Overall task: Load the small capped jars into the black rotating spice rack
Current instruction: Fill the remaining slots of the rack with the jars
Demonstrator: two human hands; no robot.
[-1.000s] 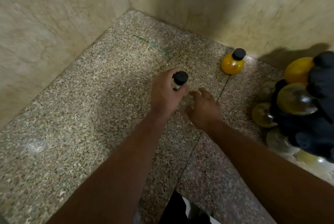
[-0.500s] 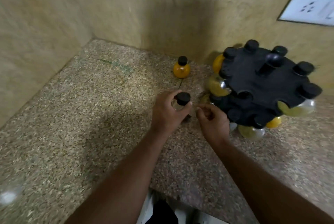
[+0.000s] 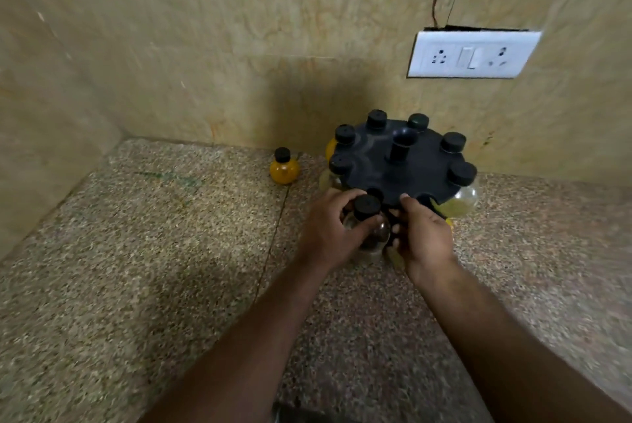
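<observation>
The black rotating spice rack (image 3: pixel 407 169) stands on the granite counter near the back wall, with several black-capped jars hanging in its rim slots. My left hand (image 3: pixel 328 231) grips a clear round jar with a black cap (image 3: pixel 367 217) right at the rack's near edge. My right hand (image 3: pixel 422 234) holds the rack's near rim, thumb on top of the disc and fingers curled under it. Another jar with orange filling and a black cap (image 3: pixel 284 169) stands alone on the counter, left of the rack.
The speckled granite counter (image 3: pixel 154 269) runs into a corner between two beige marble walls. A white socket and switch plate (image 3: pixel 472 53) is on the back wall above the rack, with thin wires running up from it.
My left hand carried the clear jar to the right, up to the rack's near edge. My right hand moved onto the rack's rim. The view swung up and right.
</observation>
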